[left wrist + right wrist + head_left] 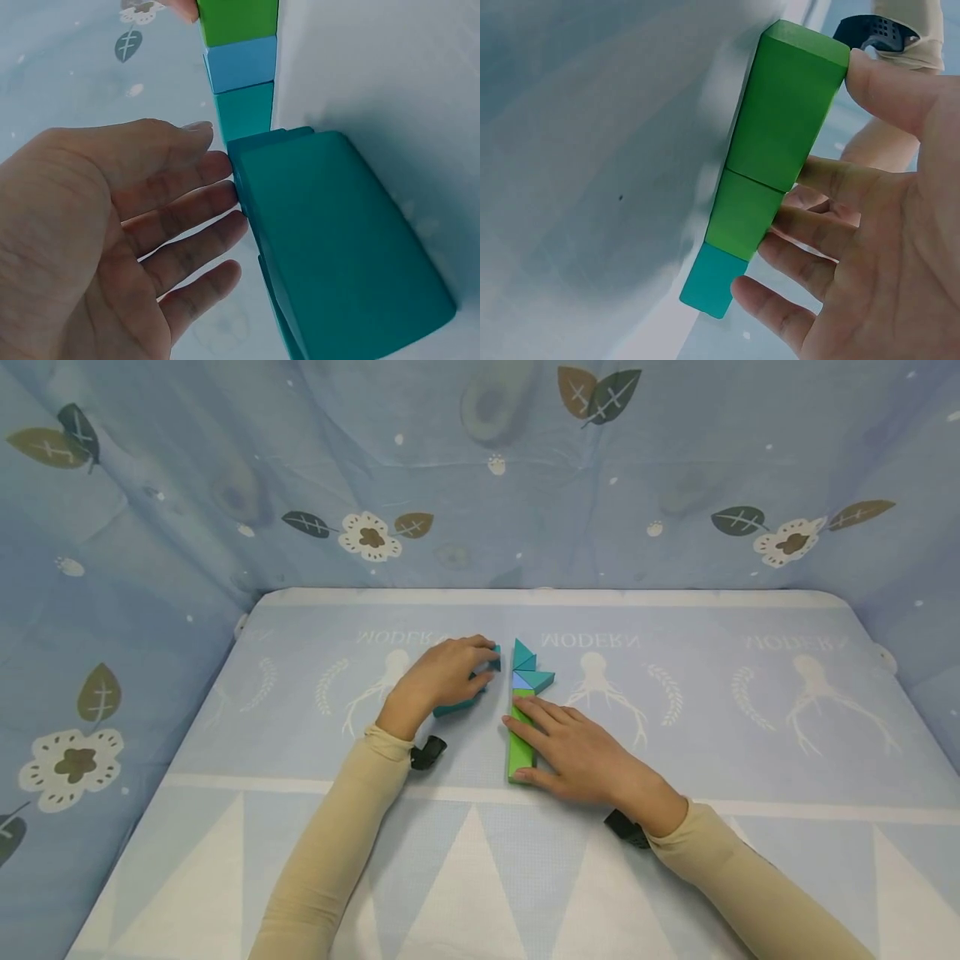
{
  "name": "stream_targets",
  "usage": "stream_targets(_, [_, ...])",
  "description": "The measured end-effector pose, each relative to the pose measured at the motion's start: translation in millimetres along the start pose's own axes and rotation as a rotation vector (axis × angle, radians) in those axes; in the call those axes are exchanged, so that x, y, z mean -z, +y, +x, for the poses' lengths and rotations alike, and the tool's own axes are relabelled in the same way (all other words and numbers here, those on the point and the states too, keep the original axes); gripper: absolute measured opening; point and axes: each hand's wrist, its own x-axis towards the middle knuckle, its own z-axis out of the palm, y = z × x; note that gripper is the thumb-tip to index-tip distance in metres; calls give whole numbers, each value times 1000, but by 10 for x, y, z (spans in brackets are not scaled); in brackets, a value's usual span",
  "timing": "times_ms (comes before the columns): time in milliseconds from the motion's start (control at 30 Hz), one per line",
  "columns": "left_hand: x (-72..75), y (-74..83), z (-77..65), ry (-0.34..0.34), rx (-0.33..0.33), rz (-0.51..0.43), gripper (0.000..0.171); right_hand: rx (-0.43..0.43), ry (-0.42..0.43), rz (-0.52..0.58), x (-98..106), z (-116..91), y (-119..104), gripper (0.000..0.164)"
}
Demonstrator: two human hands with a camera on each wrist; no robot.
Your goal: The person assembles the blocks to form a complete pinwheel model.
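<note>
A row of blocks runs away from me at mid-table: green blocks (521, 747) at the near end, a small blue block (520, 680), then teal triangular blocks (537, 680) at the far end. My right hand (585, 764) rests on the green blocks, its thumb at their near end and fingers fairly straight along them, as the right wrist view confirms. Left of the row, my left hand (442, 672) reaches over separate teal blocks (454, 708), partly hiding them. In the left wrist view its loosely bent fingertips touch the side of a large teal block (345, 247).
Pale blue-and-white patterned cloth covers the table (750, 718). A blue curtain (480, 485) with leaves and flowers hangs behind its far edge. Dark wrist devices (428, 753) sit on both wrists.
</note>
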Motion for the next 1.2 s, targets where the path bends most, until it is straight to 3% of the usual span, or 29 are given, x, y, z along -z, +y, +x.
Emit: stream_targets(1200, [15,184,8,-46,-25,28,38,-11,-35,26,41,22,-3,69])
